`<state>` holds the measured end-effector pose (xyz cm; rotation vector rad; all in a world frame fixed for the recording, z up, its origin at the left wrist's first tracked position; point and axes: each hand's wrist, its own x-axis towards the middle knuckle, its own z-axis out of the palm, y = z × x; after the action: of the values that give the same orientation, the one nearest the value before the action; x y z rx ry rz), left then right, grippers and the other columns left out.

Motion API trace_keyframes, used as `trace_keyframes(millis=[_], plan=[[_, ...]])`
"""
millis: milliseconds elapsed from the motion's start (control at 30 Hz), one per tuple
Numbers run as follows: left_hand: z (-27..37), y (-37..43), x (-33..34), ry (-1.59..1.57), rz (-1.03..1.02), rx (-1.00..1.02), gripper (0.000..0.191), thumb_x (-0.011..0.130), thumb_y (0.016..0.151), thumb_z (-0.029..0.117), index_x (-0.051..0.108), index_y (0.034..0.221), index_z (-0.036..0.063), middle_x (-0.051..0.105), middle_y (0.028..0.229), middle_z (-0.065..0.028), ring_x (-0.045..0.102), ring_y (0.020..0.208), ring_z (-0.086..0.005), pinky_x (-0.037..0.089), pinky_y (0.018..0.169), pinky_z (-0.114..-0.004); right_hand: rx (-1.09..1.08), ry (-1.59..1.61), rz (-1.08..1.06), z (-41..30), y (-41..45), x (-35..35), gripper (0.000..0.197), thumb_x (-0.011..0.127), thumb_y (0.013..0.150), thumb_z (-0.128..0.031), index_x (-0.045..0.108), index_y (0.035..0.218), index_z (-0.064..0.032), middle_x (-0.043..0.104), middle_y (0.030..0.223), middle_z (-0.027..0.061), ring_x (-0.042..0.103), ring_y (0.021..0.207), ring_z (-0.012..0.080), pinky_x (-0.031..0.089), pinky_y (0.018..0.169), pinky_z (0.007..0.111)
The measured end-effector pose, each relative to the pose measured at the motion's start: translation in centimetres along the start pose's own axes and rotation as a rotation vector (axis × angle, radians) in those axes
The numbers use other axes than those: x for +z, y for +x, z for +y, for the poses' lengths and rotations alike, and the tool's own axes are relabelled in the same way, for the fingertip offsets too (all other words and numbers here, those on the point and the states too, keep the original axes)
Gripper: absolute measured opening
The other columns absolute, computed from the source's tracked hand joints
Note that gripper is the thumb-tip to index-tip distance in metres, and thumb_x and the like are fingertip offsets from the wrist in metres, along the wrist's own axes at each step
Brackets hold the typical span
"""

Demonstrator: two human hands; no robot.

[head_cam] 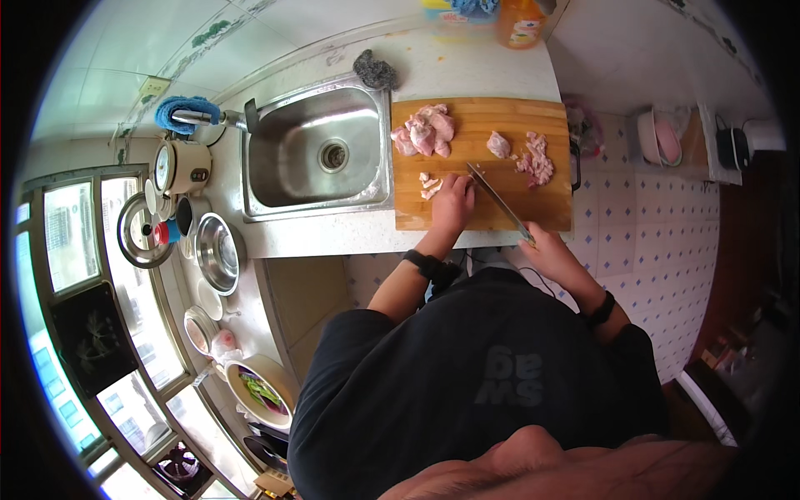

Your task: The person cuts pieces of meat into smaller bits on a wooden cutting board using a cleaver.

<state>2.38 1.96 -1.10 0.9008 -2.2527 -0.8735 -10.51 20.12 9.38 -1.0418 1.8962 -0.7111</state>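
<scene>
My right hand [545,250] is closed around the handle of a kitchen knife [500,202], whose blade slants across the wooden cutting board [481,219]. Beside the blade, my left hand [454,199] rests on the board with bent fingers; whatever lies beneath them is hidden. Strips of pale meat [429,185] lie just left of it. A heap of raw meat pieces [430,130], apparently chicken, occupies the board's far left corner. One single piece of meat [499,144] lies beyond the knife tip, and small cut bits [536,161] are gathered on the right.
A steel sink [294,150] adjoins the board's left side, with a dark mesh scrubber [375,70] at its corner. An orange bottle [520,25] stands behind the board. Further left are a rice cooker [187,167], a steel bowl [219,253] and a vegetable basin [281,375].
</scene>
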Motion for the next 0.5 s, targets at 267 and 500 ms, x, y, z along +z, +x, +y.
trace_keyframes(millis=[267, 500], plan=[[-0.9, -0.1, 0.5, 0.104, -0.02, 0.043, 0.019, 0.066, 0.072, 0.011, 0.063, 0.09, 0.0074, 0.058, 0.082, -0.0097, 0.06, 0.076, -0.0294, 0.051, 0.063, -0.039, 0.048, -0.167, -0.117, -0.1, 1.0, -0.1, 0.025, 0.053, 0.088, -0.012, 0.051, 0.105, 0.0064, 0.062, 0.084, 0.0301, 0.059, 0.085, 0.0477, 0.047, 0.073, 0.049], [-0.8, 0.3, 0.1, 0.032, -0.053, 0.103, 0.017, 0.066, 0.071, 0.009, 0.063, 0.088, 0.0064, 0.058, 0.081, -0.0089, 0.06, 0.075, -0.029, 0.051, 0.063, -0.039, -0.077, -0.226, 0.0, 0.0, 5.3, 2.1, 0.032, 0.051, 0.086, -0.011, 0.05, 0.113, 0.006, 0.062, 0.086, 0.0302, 0.06, 0.083, 0.0466, 0.048, 0.074, 0.051]])
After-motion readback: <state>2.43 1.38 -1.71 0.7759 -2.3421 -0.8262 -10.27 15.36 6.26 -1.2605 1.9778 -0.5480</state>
